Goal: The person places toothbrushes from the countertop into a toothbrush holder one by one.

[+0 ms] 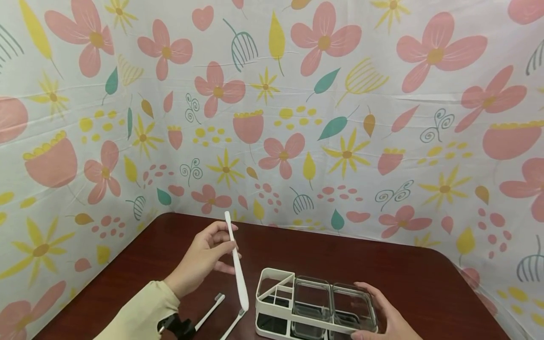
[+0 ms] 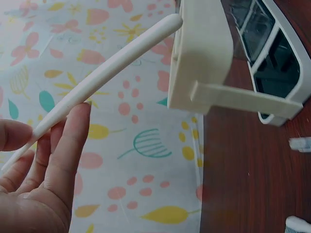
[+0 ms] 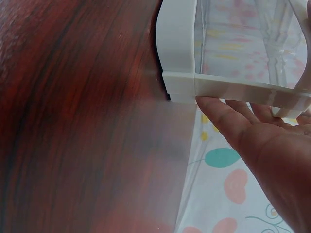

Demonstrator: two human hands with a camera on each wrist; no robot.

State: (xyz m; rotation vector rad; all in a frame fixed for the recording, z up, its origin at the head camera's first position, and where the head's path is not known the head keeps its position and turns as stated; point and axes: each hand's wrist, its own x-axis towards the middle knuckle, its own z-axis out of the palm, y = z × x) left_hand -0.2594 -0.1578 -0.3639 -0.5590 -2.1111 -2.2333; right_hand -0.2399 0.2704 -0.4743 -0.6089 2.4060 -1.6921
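The left hand (image 1: 201, 259) and right hand (image 1: 393, 321) are both bare, fingers slim and smooth in outline. Just behind the left hand, beyond the wrist, begins a long sleeve (image 1: 140, 311) in plain pale cream, loose and softly creased, its cuff (image 1: 167, 295) rounded at the edge. Near the heel of that same hand sits a black, blocky wrist device (image 1: 180, 327), with a small bright, metal-like spot at its sleeve side
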